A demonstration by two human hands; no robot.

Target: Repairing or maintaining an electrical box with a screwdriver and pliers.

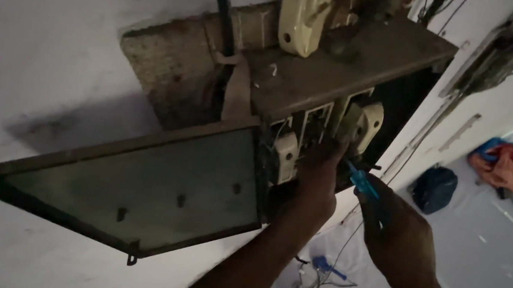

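Fingers of right hand [398, 229] pinching blue screwdriver [362, 181], left hand [317, 181] fingers hidden among cream fuse holders [285, 157].

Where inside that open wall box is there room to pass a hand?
Crowded around the cream fuse holders, where the left hand reaches and the right hand holds a blue screwdriver. Free: the dark gap right of them, and beside the open glass door.

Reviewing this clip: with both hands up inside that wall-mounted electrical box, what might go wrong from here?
1. The left hand reaches bare among the cream fuse holders and wiring; if anything is live, a shock seems possible.
2. The blue-handled screwdriver in the right hand points into the cramped box and may slip.
3. The open glass door hangs beside the forearm and might get knocked.
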